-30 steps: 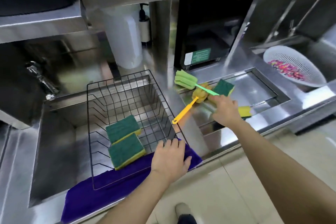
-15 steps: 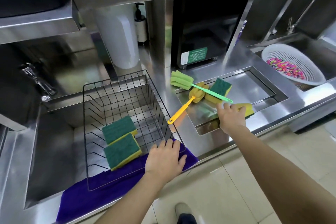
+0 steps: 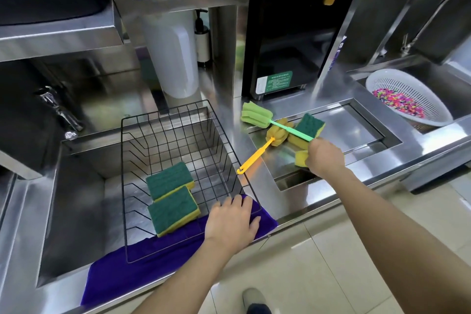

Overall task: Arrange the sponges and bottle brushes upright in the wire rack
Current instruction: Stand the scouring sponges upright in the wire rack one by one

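The right hand [image 3: 325, 158] has moved: half a second ago it lay flat on the yellow sponge [image 3: 302, 158] at the near edge of the steel tabletop [image 3: 280, 112], and now it has drawn back up and closed around the tail end of the green brush [image 3: 257, 117], whose handle runs out from the fist toward its foam head near the black machine [image 3: 293, 33]. That suggests the brush, not the sponge, is the next thing bound for the rack, though it has not yet left the tabletop. The grip of the right hand is a narrow fist around the green handle; the yellow sponge sits just beside it, partly hidden. The left hand [image 3: 233, 222] has stayed put, fingers spread flat on the near right corner of the wire rack [image 3: 178, 120] and the purple cloth [image 3: 158, 257], holding nothing, only steadying.

Inside the rack two green sponges [image 3: 169, 180] lie tilted, side by side. Still outside are the yellow brush [image 3: 257, 153], its handle pointing at the rack's rim, and another green sponge [image 3: 309, 125] under the green handle. Judged from this, less than half the job is done
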### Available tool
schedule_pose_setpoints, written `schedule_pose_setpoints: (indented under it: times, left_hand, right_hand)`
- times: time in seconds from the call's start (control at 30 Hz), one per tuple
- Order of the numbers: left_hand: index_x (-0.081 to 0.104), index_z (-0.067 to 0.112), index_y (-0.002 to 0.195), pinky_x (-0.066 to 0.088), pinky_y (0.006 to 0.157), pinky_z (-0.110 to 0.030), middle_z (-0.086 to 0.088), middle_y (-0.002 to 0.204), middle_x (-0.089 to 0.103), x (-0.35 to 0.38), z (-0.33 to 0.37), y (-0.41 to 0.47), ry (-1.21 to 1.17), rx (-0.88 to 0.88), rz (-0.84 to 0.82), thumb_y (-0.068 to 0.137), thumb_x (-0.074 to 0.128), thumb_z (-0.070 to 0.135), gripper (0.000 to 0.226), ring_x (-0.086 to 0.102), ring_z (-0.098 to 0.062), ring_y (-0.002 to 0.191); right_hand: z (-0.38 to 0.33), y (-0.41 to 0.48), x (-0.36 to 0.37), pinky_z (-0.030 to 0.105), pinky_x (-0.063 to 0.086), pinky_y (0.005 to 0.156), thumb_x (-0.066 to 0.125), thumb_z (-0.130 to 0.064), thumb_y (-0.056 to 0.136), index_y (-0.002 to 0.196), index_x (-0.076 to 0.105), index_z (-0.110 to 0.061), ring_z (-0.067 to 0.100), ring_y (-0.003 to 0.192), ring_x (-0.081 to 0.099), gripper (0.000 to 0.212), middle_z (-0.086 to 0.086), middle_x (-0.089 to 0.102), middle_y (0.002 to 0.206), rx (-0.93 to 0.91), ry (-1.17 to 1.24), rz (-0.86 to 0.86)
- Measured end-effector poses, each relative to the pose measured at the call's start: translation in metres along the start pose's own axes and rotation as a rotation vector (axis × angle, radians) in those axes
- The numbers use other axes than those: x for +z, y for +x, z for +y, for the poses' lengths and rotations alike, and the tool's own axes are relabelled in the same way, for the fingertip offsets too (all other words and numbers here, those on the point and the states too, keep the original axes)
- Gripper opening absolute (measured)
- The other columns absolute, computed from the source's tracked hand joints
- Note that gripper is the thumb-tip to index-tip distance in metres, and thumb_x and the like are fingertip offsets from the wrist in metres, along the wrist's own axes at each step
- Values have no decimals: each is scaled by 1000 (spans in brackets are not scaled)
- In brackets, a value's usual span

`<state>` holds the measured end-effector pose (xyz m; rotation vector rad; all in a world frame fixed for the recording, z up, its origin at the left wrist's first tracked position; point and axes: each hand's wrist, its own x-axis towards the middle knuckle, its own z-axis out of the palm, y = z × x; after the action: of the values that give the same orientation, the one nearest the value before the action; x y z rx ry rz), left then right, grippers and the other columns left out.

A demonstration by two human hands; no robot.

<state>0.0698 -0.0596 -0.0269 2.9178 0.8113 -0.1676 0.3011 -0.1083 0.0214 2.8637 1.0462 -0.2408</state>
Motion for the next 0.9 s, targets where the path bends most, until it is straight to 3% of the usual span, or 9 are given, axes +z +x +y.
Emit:
schedule_pose_setpoints:
  times: [0.1,0.17,0.23,0.37,0.47,0.6,0.7,0.9]
  left_hand:
    - [43,17,123,39,90,-38,-5,124,54,0,0,0,-13,-1,-4,95,34,49,44,50,-24,110]
    - [43,17,122,39,89,-38,-5,123,54,1,-1,0,-8,-4,-4,94,34,50,44,49,-24,110]
    - [43,17,121,37,90,-38,-5,123,54,1,-3,-1,6,-7,1,94,33,50,44,48,-24,110]
    - [45,15,120,31,92,-39,-6,121,52,-2,-15,-9,40,-6,45,94,33,50,46,44,-24,110]
    - [46,15,118,31,93,-38,-5,119,51,-5,-30,-17,35,-49,63,93,35,50,45,42,-24,109]
    - [48,13,115,31,92,-39,-6,115,52,-4,-51,-30,16,-143,73,91,38,54,48,43,-25,106]
    - [50,11,113,34,90,-41,-8,111,55,0,-61,-40,-2,-171,99,89,42,55,50,46,-27,101]
    - [61,15,90,46,73,-35,-2,84,61,8,-72,-46,-14,-156,161,78,44,56,46,53,-22,79]
  right_hand:
    - [-4,10,-29,37,49,80,60,-5,84,97,63,8,37,98,63,19,26,67,102,57,357,30]
    - [-11,12,-53,37,50,74,69,0,78,76,65,7,28,83,61,9,21,65,78,57,683,36]
    - [-23,6,-74,34,47,62,69,8,75,59,56,-2,23,67,54,23,12,55,62,74,1111,6]
    - [-55,1,-84,37,52,70,63,8,80,68,54,-8,20,65,57,23,11,60,66,73,1589,-168]
    - [-83,10,-64,38,52,75,52,6,88,76,58,-7,20,76,60,18,5,71,58,141,1896,-447]
    - [-133,16,-30,40,49,84,46,4,92,78,54,-7,18,87,60,20,2,72,61,236,2006,-675]
    - [-174,20,-14,41,44,92,43,2,94,79,55,-7,19,83,57,21,4,70,49,264,1977,-786]
    - [-240,34,14,45,40,102,42,4,93,82,57,-7,20,83,59,21,6,71,50,270,1873,-929]
